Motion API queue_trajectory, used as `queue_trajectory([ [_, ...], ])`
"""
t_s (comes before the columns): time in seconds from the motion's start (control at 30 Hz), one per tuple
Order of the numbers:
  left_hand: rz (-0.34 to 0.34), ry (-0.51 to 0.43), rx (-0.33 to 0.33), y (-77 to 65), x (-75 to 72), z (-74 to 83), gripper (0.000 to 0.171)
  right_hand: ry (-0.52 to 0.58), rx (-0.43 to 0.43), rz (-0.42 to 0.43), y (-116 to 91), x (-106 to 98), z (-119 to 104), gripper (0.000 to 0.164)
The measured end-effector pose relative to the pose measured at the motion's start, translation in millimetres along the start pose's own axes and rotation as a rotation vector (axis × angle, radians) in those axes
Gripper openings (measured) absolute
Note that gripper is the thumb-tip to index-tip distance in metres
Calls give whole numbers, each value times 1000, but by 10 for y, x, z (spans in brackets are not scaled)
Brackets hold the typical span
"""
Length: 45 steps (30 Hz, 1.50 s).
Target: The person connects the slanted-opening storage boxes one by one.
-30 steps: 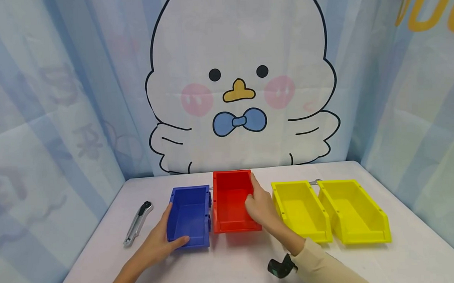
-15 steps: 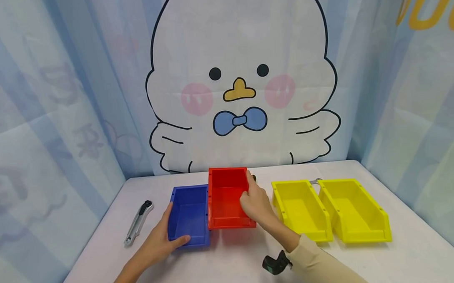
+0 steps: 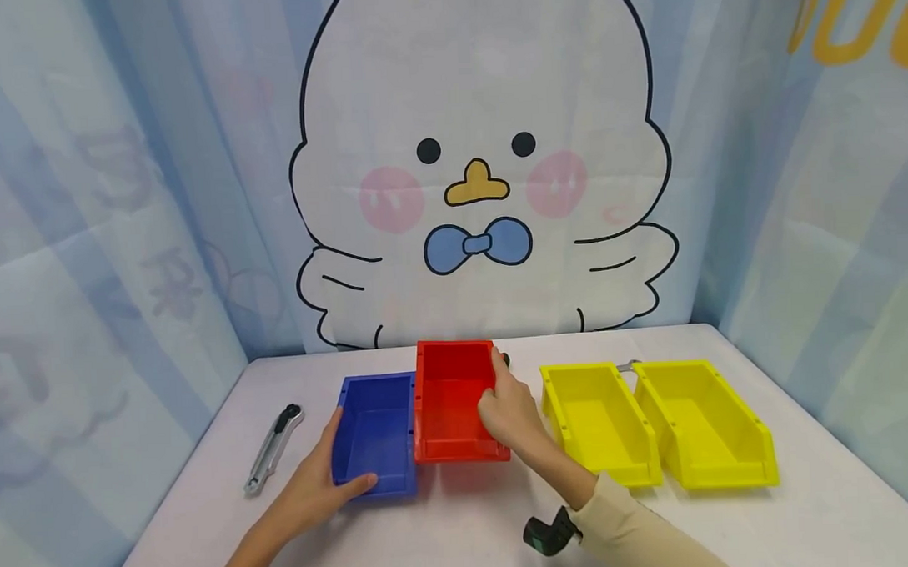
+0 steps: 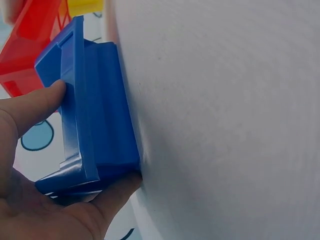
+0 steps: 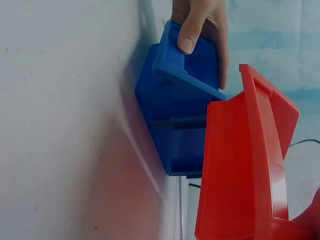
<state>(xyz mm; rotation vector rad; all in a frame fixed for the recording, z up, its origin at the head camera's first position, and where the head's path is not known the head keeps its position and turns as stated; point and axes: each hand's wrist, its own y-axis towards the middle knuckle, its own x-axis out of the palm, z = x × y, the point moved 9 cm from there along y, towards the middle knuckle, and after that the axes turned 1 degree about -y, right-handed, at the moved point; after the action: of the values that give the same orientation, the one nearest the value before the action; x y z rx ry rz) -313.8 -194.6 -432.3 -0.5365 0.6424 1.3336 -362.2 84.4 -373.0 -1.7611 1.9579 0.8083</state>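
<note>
L hand (image 3: 311,489) has a firm hold on the blue bin (image 3: 375,441), thumb over its front lip, fingers along the outer L side. That bin sits on the desk (image 3: 448,542), L of ctr, approx. midway btwn front & back edges.

R hand (image 3: 513,411) grips the red bin (image 3: 454,404) by its R wall, index finger straight along the rim, thumb inside. Red bin's held up off the desk, nr the middle & a bit closer to the back edge than the blue, open top facing up. Its L side is right up against the blue bin's R side; can't tell if they actually touch.

Toward the desk's R edge stand 2 yellow bins, the inner one (image 3: 602,428) & the outer one (image 3: 710,425), side by side w/ a narrow gap at the front. A bit of a metal tool (image 3: 627,366) pokes out behind them, nr the back edge. Utility knife (image 3: 274,450) lies nr the L edge, black end toward the back. Beige sleeve (image 3: 643,527) on R arm, w/ a black device (image 3: 549,535) at the wrist.
</note>
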Motion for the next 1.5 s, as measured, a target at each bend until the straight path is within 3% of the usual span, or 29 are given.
queue_trajectory([
  [0.6, -2, 6, 9, 21, -13, 19, 121, 16, -7, 9, 21, -29, 10, 73],
  [1.2, -3, 7, -8, 15, 10, 15, 121, 35, 76, -19, -18, 20, 168, 71],
  [1.5, -5, 13, -11, 6, -1, 17, 121, 44, 43, -16, -11, 41, 125, 70],
])
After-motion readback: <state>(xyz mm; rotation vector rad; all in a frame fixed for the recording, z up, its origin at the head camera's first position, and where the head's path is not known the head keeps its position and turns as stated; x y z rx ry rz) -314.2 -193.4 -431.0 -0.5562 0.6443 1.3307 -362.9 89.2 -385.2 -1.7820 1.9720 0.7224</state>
